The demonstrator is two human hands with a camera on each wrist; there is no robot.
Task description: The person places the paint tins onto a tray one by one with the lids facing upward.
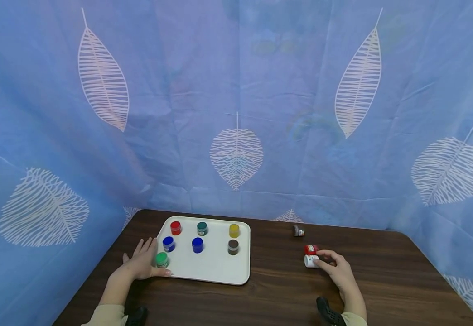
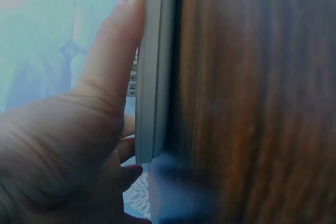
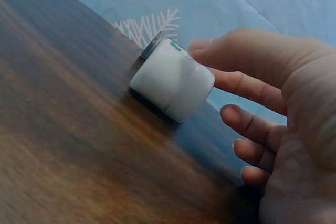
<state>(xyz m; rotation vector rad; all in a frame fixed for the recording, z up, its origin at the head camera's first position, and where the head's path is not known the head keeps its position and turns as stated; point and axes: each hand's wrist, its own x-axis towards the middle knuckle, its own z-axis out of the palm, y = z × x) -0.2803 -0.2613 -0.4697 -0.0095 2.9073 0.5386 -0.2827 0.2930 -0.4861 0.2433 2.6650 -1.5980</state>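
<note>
My left hand (image 1: pixel 139 261) rests at the near-left corner of a white tray (image 1: pixel 220 270). Its thumb lies straight along the front rim, and the other fingers stretch along the left side. A green-lidded paint jar (image 1: pixel 161 259) stands on the tray beside that hand. On the right, my right hand (image 1: pixel 340 270) reaches over a white paint jar (image 1: pixel 310 261) lying on its side. Thumb and index fingertips are at the jar's edge, while the other fingers curl loosely. Beyond it a red paint jar (image 1: pixel 311 249) lies close to the index fingertip; the right wrist view hides it.
Upright on the tray are jars with red (image 1: pixel 176 227), teal (image 1: pixel 202 228), yellow (image 1: pixel 234 230), blue (image 1: pixel 197 245) and brown (image 1: pixel 233 246) colours, plus another blue one (image 1: pixel 169 244). A dark jar (image 1: pixel 298 231) lies farther back on the brown table (image 1: pixel 277 290). Blue leaf-patterned cloth (image 1: pixel 236 90) hangs behind.
</note>
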